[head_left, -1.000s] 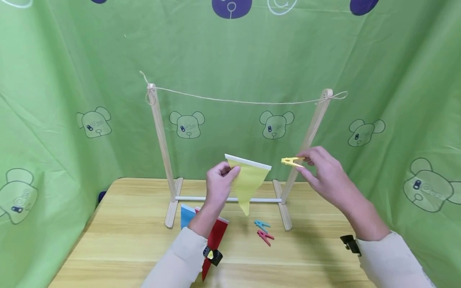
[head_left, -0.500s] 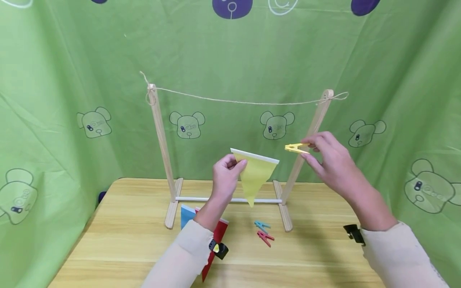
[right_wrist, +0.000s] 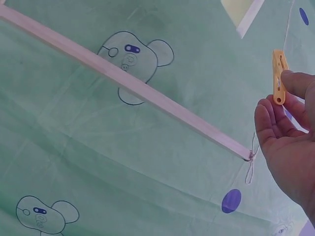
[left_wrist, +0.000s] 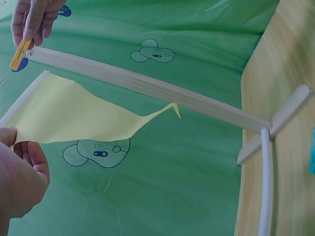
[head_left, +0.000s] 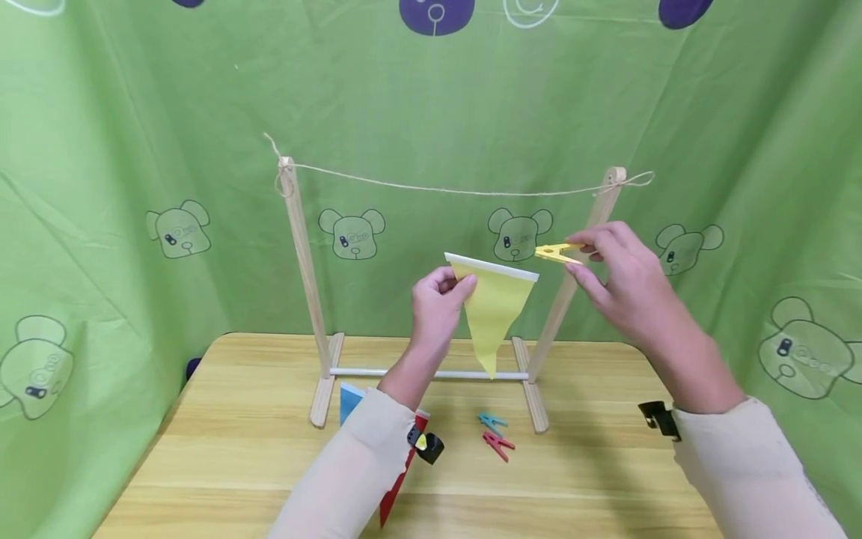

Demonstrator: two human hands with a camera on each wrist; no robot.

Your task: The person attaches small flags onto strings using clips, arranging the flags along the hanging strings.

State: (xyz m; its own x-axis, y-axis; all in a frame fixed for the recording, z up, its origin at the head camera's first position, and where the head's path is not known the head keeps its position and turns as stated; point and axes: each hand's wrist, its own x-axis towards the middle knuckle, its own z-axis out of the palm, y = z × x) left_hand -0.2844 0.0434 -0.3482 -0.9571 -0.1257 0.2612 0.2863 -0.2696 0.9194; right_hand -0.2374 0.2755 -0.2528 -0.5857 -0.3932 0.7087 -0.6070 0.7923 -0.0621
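My left hand (head_left: pixel 439 307) pinches a yellow triangular pennant (head_left: pixel 494 299) near the left end of its white top band. The pennant hangs point down, and in the left wrist view its tip (left_wrist: pixel 174 108) is bent over. To the right and slightly higher, my right hand (head_left: pixel 622 273) holds a yellow clothespin (head_left: pixel 555 254) by its handles between thumb and fingers, nose toward the left. Both hands are below the string (head_left: pixel 438 189), which sags between two wooden posts. A gap separates the clothespin from the pennant in the head view.
The wooden stand's left post (head_left: pixel 303 262) and right post (head_left: pixel 562 303) are joined low down by a white rod (head_left: pixel 364 371). On the table (head_left: pixel 222 449) lie a blue clothespin (head_left: pixel 492 422), a red clothespin (head_left: pixel 498 445), a blue pennant (head_left: pixel 349 401) and a red pennant (head_left: pixel 397 486), partly hidden by my left sleeve.
Both hands have risen toward the string. My left hand with the yellow pennant has also shifted right, and the clothespin has moved slightly right in my right hand's grip.
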